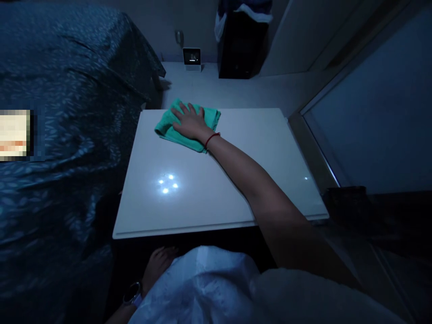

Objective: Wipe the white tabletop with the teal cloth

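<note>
My right hand (191, 122) lies flat on a folded green cloth (211, 118), its fingers spread across it. The cloth rests near the far left edge of a white, glossy tabletop (216, 189). A thin red bracelet (212, 138) circles my right wrist, and the forearm stretches over the tabletop from the right. Below the near edge, my left hand (160, 263) rests beside my lap with nothing visible in it. Its fingers look loosely extended, though shadow covers part of them. A watch (132, 293) is on that wrist.
A bed with a leaf-patterned cover (67, 135) stands close on the left. Beyond the table are a small screen device (192, 57) and a dark cabinet (241, 47) with cloth on top. A sliding panel (378, 108) lines the right. Lights reflect on the tabletop.
</note>
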Demonstrator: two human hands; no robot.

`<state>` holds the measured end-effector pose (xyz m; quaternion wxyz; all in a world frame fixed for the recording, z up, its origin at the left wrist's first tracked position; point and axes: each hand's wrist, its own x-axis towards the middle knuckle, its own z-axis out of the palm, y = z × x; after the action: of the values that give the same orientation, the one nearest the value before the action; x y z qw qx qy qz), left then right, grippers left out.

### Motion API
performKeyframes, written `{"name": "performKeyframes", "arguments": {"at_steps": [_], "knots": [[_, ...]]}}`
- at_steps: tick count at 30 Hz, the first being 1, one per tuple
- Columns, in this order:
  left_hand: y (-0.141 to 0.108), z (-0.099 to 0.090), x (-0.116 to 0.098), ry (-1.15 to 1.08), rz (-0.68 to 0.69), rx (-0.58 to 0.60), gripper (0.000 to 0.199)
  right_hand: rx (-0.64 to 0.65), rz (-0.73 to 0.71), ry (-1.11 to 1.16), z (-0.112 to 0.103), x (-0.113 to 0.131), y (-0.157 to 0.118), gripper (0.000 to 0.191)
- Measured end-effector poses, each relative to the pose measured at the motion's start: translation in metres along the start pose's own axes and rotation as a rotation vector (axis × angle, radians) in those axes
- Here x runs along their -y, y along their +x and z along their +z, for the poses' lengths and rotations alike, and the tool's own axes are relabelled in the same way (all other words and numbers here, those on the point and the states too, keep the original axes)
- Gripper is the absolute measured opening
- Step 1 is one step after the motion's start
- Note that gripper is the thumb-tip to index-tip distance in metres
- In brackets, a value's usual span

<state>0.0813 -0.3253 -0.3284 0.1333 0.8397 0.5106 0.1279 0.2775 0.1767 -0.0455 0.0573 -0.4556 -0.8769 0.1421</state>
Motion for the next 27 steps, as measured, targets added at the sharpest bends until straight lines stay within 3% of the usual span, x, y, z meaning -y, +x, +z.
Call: {"name": "performKeyframes", "arguments": {"at_steps": [3,7,10,16,19,23,27], "knots": [[0.000,0.002,0.002,-0.004,-0.018,0.009,0.072,-0.023,0.004,-0.008,0.000,-0.006,-0.002,0.074],[0.001,0.004,0.003,-0.041,-0.077,0.048,0.069,-0.002,-0.160,-0.043,0.010,0.001,-0.029,0.074],[0.000,0.008,0.006,-0.023,-0.057,0.044,0.066,0.032,-0.341,-0.061,0.020,0.013,-0.073,0.074],[-0.003,0.013,0.005,0.000,0.004,-0.016,0.069,0.076,-0.792,-0.073,0.035,0.036,-0.192,0.075],[-0.001,0.009,0.002,0.041,0.047,-0.068,0.073,0.092,-0.947,-0.070,0.033,0.038,-0.229,0.072],[0.004,0.002,-0.001,0.085,0.097,-0.123,0.072,0.087,-0.994,-0.068,0.031,0.030,-0.230,0.067],[0.008,0.000,-0.002,0.093,0.077,-0.109,0.077,0.099,-0.865,-0.043,0.031,0.012,-0.183,0.066]]}}
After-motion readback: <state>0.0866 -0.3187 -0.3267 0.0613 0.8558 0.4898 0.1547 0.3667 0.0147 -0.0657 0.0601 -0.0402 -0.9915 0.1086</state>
